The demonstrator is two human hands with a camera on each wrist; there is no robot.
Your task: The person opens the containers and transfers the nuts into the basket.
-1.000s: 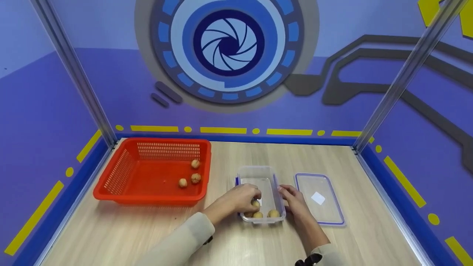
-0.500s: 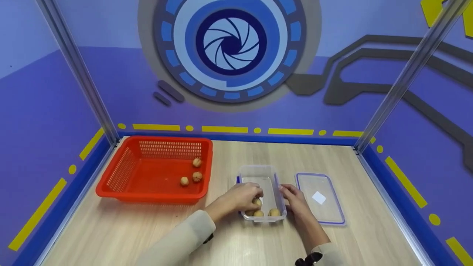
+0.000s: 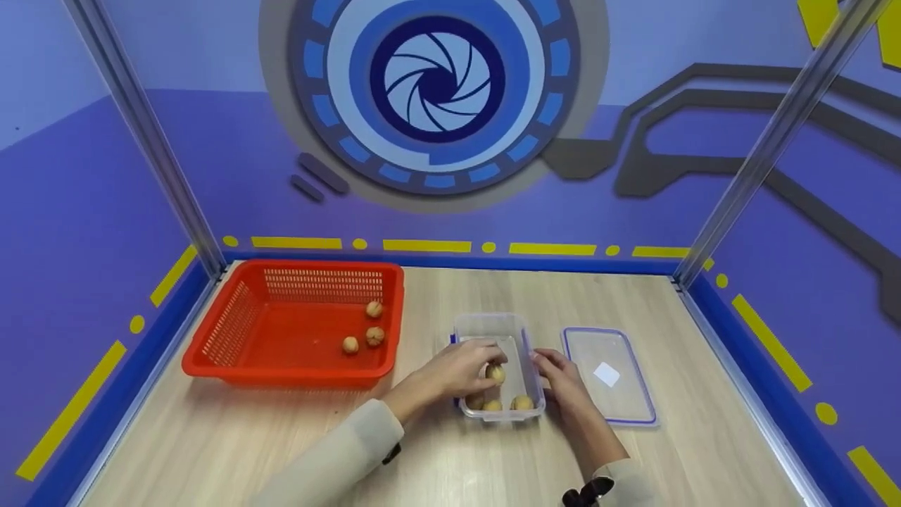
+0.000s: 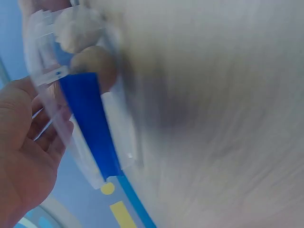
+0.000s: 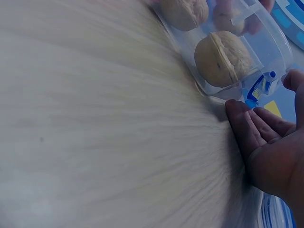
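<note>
My left hand (image 3: 461,366) reaches into a clear plastic box (image 3: 512,417) and pinches a walnut (image 3: 495,373) between thumb and fingers. More walnuts (image 3: 521,403) lie at the near end of the box floor. Through the side wall, the left wrist view shows two walnuts (image 4: 97,66) beside a blue latch (image 4: 90,123), with the left hand (image 4: 28,152) partly behind the plastic. My right hand (image 3: 563,380) rests against the box's right side, fingertips at its rim and wall. In the right wrist view, that hand's fingers (image 5: 244,123) extend to the wall by a latch.
A red basket (image 3: 292,377) stands on the left with three walnuts (image 3: 374,336) at its right end. To the right of the box lies a clear lid (image 3: 626,398) with a blue seal and a white label. Painted panels (image 3: 450,225) enclose the wooden table (image 3: 394,451).
My left hand has lifted slightly and shifted away from the near end of the box, bringing the pinched walnut with it. My right hand keeps its place at the box's side.
</note>
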